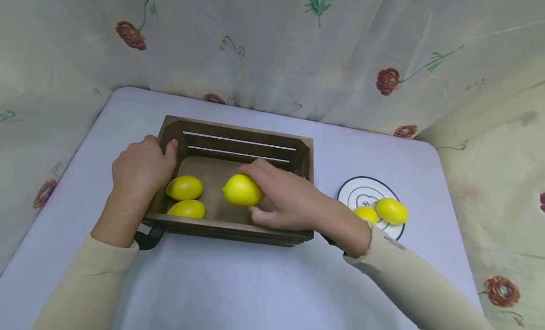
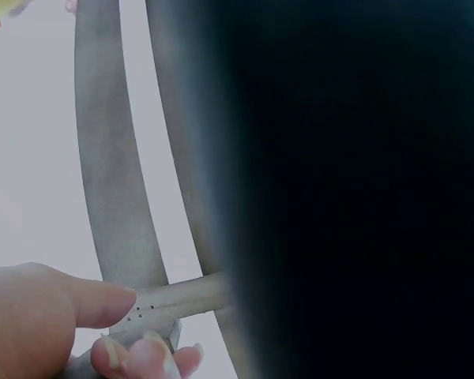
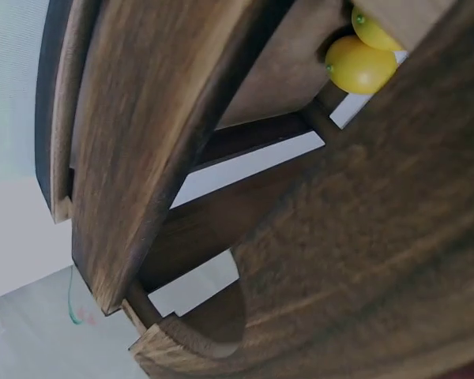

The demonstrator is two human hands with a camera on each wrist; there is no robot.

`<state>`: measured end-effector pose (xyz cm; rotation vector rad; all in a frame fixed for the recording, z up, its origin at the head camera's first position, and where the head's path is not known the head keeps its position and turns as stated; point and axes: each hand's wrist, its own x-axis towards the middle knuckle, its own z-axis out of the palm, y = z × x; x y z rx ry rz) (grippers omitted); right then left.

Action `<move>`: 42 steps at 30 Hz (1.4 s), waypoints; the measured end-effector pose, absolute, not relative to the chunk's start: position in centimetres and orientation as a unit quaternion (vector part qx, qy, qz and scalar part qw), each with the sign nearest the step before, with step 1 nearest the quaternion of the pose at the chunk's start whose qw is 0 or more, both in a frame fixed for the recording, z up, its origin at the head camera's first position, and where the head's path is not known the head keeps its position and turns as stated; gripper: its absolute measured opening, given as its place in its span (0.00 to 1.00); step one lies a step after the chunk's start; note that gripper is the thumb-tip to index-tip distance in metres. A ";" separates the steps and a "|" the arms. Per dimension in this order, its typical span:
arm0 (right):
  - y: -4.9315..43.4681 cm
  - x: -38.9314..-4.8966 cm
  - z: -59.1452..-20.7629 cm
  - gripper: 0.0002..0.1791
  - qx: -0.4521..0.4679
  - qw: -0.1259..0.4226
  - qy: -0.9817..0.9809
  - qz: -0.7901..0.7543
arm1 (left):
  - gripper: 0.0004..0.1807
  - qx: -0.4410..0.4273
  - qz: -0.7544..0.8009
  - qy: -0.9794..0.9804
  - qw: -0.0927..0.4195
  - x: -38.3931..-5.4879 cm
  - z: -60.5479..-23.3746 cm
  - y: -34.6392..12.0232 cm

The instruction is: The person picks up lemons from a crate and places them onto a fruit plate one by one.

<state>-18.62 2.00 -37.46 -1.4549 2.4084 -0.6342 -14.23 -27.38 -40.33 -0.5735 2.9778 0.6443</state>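
Note:
My left hand [image 1: 142,163] grips the left end of a brown slatted wooden crate [image 1: 230,229]; in the left wrist view its thumb [image 2: 103,303] lies along the wood with the fingers curled round the edge. My right hand [image 1: 287,192] reaches in over the crate's right side and holds a yellow lemon [image 1: 241,190] between thumb and fingers, over the crate floor. Two more lemons, an upper one [image 1: 185,187] and a lower one [image 1: 187,209], lie inside at the left end. The right wrist view shows crate slats and two lemons, but not the hand.
Right of the crate stands a white plate [image 1: 359,187] with dark rings, bearing two lemons, one [image 1: 391,211] in full view, the other [image 1: 364,213] partly behind my right forearm. A white cloth [image 1: 204,282] covers the table. Flowered curtains [image 1: 272,46] hang behind and beside it.

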 end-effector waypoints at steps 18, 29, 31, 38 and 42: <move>4.9 -17.1 -36.6 0.33 -0.488 0.128 0.824 -0.259 | 0.34 -0.183 0.209 0.961 0.013 -14.0 -40.5 -27.4; 6.4 -16.1 -36.1 0.34 -0.472 0.132 0.831 -0.263 | 0.34 -0.181 0.211 0.960 0.012 -14.1 -40.6 -27.3; 6.7 -15.9 -36.1 0.35 -0.465 0.135 0.833 -0.268 | 0.34 -0.181 0.212 0.960 0.011 -14.1 -40.5 -27.2; 7.6 -15.2 -36.0 0.36 -0.450 0.140 0.832 -0.293 | 0.33 -0.182 0.214 0.960 0.005 -14.0 -40.4 -27.1; 7.9 -14.7 -36.0 0.36 -0.438 0.149 0.834 -0.301 | 0.33 -0.183 0.215 0.959 0.005 -13.9 -40.5 -27.1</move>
